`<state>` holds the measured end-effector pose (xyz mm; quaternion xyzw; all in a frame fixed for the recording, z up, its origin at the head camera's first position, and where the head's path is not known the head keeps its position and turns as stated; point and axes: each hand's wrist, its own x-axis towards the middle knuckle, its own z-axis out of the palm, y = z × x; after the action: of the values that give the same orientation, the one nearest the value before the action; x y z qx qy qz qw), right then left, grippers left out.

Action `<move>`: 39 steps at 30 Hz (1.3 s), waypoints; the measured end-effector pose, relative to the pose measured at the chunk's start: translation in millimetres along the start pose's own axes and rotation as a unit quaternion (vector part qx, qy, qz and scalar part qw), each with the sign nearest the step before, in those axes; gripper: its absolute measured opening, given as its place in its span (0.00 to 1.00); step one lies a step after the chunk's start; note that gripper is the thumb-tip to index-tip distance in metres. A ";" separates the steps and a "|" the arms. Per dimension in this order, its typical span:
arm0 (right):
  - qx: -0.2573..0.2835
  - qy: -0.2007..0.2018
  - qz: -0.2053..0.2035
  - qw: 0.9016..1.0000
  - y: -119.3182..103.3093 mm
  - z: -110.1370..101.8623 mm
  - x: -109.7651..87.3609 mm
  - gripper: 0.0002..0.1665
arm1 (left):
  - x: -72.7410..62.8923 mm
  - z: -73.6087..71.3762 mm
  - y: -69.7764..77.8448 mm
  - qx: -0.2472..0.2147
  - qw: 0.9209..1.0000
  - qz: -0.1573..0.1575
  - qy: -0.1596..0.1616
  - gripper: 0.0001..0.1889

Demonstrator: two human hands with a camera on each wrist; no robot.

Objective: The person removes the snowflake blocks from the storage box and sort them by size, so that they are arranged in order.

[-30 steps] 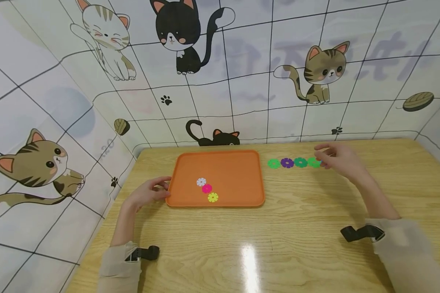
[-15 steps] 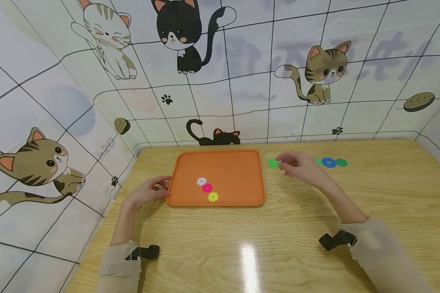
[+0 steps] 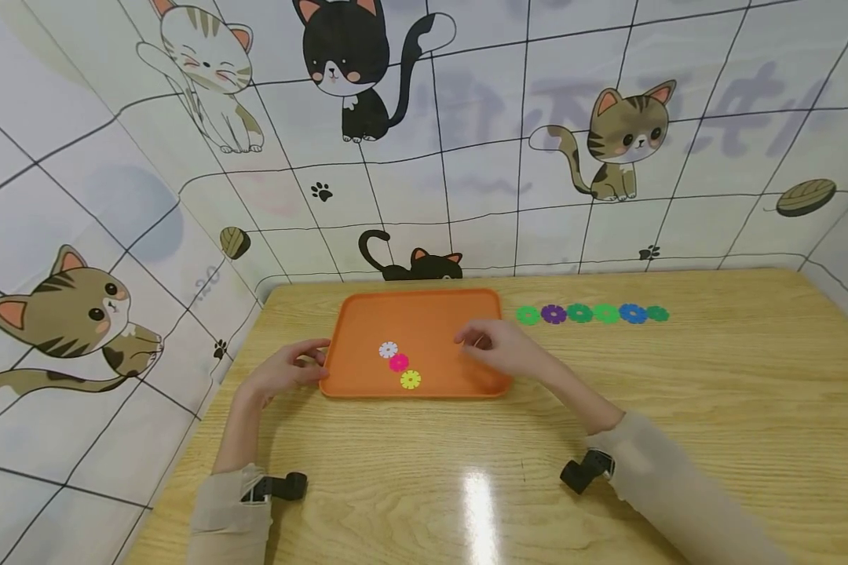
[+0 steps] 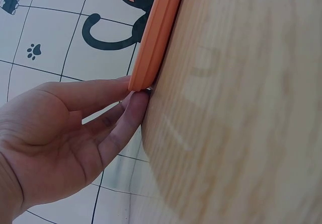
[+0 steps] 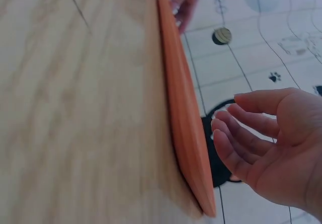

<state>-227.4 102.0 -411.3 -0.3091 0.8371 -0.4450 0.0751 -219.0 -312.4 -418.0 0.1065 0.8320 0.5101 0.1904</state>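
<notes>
My left hand [image 3: 290, 369] holds the left rim of the orange tray [image 3: 452, 314], its fingertips right at the edge; in the left wrist view the rim lies between the thumb and the fingers. Three notched plastic discs lie in the tray: a white disc [image 3: 388, 350], a pink disc [image 3: 399, 362] and a yellow disc [image 3: 411, 380]. Over the tray's right part hovers my right hand [image 3: 505, 348], fingers loosely bent. The right wrist view shows nothing between the fingertips of that hand [image 5: 282, 143], which is above the tray's outer wall [image 5: 187, 118].
Right of the tray, a row of similar discs runs along the back of the wooden table [image 3: 410, 471]: green disc [image 3: 528, 315], purple disc [image 3: 554, 314], then teal, green, blue disc [image 3: 633, 314] and teal. A cat-patterned wall [image 3: 480, 196] stands behind.
My right hand has swept left from the far end of the disc row to above the tray, uncovering the row. The left hand, the tray and its discs stay put.
</notes>
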 end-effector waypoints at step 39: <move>-0.034 -0.093 0.028 0.995 -23.9 69.8 47.2 0.10 | 0.7 -0.3 -2.6 -0.002 1.000 0.005 -0.003 0.33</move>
<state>-226.2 15.8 -426.7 -0.3279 0.8496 -0.3831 0.1547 -219.8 -313.5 -420.3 0.1121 0.8297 0.5126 0.1902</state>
